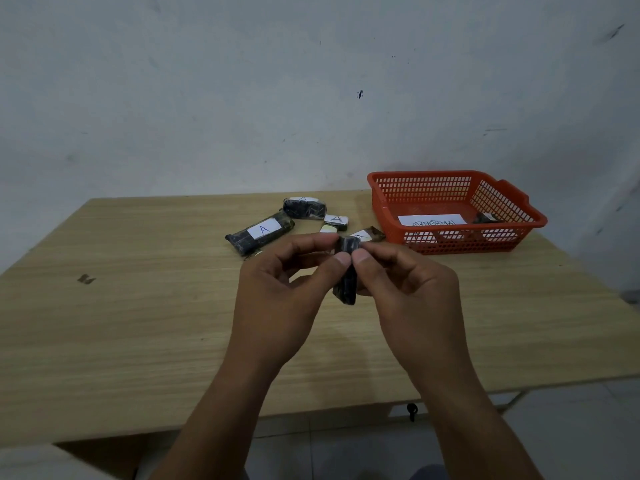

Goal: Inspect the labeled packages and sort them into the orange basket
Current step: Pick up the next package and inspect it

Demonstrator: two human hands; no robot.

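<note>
Both hands hold one small dark wrapped package [347, 271] upright above the wooden table [138, 306]: the left hand [280, 292] and the right hand [412, 289] each pinch its upper end between thumb and curled fingers, the two thumb tips almost touching. Behind them lie more dark packages, among them a long one with a white label marked A [259, 233] and a shorter one [304, 207]. The orange basket [512, 202] stands to the right, holding a paper sheet reading ABNORMAL [433, 221] and a dark package [486, 218].

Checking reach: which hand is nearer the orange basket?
Right. The right hand is just in front of the orange basket; the left hand is farther left, both pinching one package.
</note>
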